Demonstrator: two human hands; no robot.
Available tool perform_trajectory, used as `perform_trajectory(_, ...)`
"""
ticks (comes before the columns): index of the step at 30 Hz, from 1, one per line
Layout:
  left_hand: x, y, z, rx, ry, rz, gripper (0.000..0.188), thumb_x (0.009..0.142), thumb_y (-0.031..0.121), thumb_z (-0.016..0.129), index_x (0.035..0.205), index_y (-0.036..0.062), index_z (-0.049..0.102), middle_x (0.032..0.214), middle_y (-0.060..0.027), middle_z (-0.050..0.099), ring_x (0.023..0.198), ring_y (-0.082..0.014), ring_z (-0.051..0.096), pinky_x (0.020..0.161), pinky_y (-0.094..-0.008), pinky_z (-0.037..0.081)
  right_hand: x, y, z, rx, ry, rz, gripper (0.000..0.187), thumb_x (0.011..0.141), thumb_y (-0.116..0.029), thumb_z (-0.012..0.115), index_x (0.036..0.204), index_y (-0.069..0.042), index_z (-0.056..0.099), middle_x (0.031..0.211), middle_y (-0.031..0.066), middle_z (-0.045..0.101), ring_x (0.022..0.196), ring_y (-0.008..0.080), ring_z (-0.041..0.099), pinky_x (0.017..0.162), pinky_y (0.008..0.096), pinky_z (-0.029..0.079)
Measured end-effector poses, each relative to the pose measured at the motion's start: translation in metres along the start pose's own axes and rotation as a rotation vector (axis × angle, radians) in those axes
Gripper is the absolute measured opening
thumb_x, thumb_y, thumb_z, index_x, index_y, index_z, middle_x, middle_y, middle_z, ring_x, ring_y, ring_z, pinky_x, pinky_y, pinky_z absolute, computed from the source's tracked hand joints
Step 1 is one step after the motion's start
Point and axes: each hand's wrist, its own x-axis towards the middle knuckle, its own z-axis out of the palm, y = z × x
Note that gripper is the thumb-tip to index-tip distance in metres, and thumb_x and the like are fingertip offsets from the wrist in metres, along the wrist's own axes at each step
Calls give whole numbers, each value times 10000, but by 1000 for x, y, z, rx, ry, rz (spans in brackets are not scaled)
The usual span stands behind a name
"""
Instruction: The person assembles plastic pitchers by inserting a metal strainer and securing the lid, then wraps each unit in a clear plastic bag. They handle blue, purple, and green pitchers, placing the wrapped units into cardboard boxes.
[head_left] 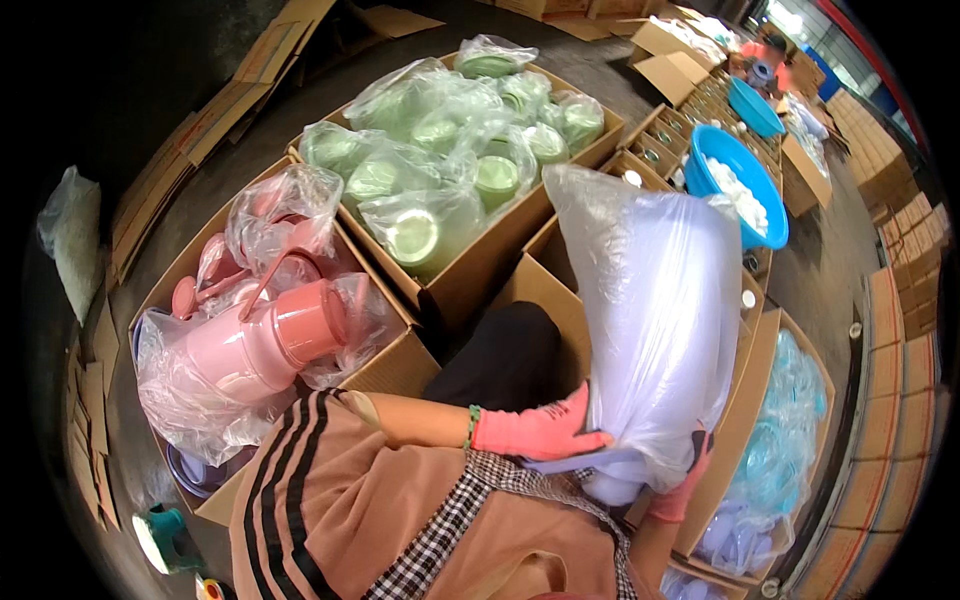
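Observation:
In front of my chest is a large clear plastic bag (655, 300) with lavender contents. A lavender plastic piece (612, 478), with a strip like a handle, shows at its near end. My left hand (540, 425), in a pink glove, grips the bag's near left side, thumb stretched along it and fingers partly hidden. My right hand (685, 482), gloved in pink with a dark palm, is wrapped round the near right side. To my left, a pink vacuum jug (265, 340) with a handle lies on bagged pink parts in a carton (385, 365).
Beyond my knees a carton (455, 290) is filled with bagged green pieces (410, 180). At the right, another carton (735, 440) has bagged blue and lavender pieces. Blue basins (770, 225) rest on divided cartons. A person (765, 65) sits far back; stacked cartons (880, 360) line the right.

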Motion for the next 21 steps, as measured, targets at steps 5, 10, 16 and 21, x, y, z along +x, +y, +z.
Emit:
perform_trajectory(5,18,46,-75,244,-591,-321,605,807,411,516,1181,-49,396,1045,-255,512,1014,-304,498,861,-333,387,5,-47,4,-267,-27,-7,267,809,-175,476,881,74,537,867,146,559,763,226,533,705,324,425)
perform_trajectory(10,33,47,-239,1179,197,-516,793,644,489,635,1225,24,360,1189,-219,433,1085,-331,441,904,-374,371,0,-47,-12,-251,-23,52,240,849,-164,428,961,32,510,922,100,513,829,186,499,747,298,400)
perform_trajectory(16,-29,-52,-315,1023,312,-831,475,771,345,524,1110,12,506,1107,-205,511,1102,-313,444,909,-355,368,15,-55,3,-330,-134,45,316,800,-194,494,966,74,517,871,123,564,774,187,524,710,286,419)
perform_trajectory(21,-5,4,-296,360,724,-517,324,794,317,527,677,23,589,547,-20,524,551,-114,448,546,-248,366,19,-66,12,-445,-151,66,329,802,-188,510,1036,43,490,971,120,498,880,198,478,773,297,382)
